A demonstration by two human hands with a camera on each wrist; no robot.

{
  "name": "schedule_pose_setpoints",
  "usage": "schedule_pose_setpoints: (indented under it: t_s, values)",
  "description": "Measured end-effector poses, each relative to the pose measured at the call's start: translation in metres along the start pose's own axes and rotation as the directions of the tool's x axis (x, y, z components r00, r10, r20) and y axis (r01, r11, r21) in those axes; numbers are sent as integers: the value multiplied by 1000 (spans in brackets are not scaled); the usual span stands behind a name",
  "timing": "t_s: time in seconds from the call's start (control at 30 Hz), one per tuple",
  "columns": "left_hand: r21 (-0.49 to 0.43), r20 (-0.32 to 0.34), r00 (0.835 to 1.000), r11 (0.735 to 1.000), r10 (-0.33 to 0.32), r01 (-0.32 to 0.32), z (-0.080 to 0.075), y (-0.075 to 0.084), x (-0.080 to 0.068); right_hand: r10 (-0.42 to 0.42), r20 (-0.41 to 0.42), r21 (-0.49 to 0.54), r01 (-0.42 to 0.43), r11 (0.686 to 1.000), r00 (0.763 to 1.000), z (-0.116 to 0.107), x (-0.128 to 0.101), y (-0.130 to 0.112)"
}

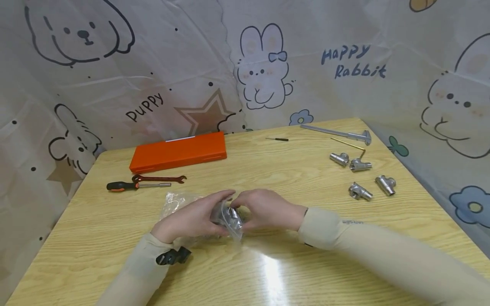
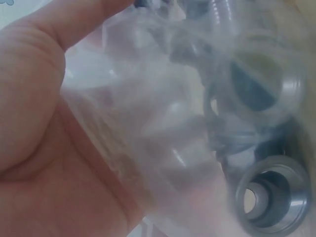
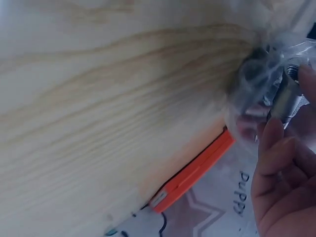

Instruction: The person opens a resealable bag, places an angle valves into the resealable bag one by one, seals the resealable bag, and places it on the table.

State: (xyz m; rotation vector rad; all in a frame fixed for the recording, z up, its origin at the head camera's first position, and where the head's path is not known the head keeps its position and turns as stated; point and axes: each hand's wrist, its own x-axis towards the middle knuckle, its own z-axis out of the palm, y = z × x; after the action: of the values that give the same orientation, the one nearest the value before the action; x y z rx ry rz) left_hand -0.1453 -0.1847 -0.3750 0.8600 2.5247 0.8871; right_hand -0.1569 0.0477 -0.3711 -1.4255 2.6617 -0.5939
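Sleeves: beige cloth, nearest the camera.
Left hand (image 1: 191,219): fingers curled round the crinkled clear plastic bag (image 1: 229,221), at mid-surface.
Right hand (image 1: 268,209): fingertips pinch the bag's mouth over a grey threaded metal fitting (image 3: 286,96).
Advice: hold the slippery film taut and steady the heavy part.
Surface (image 1: 268,272): glossy pale wood grain.
Nearby: loose silver tee fittings (image 1: 360,191); flat orange plastic case (image 1: 178,152).

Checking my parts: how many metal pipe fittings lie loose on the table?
4, all at the right: one and one by the brass key, two nearer, and. More sit inside the plastic bag in both hands, uncounted.
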Motion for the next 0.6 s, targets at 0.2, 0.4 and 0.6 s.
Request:
schedule_pose_setpoints:
  t_s: [0.2, 0.4, 0.6]
  values:
    - [-28, 8, 1000, 999, 24, -24, -2, 1, 1, -30, -20, -34, 30, 999, 999, 11, 17, -8]
    - [-52, -3, 1000, 999, 9, -9, -3, 1, -1, 13, -37, -51, -15, 999, 999, 15, 26, -15]
    - [-45, 6, 1000, 999, -16, 16, -2, 3, -2, -10, -28, -91, 8, 996, 1000, 15, 20, -14]
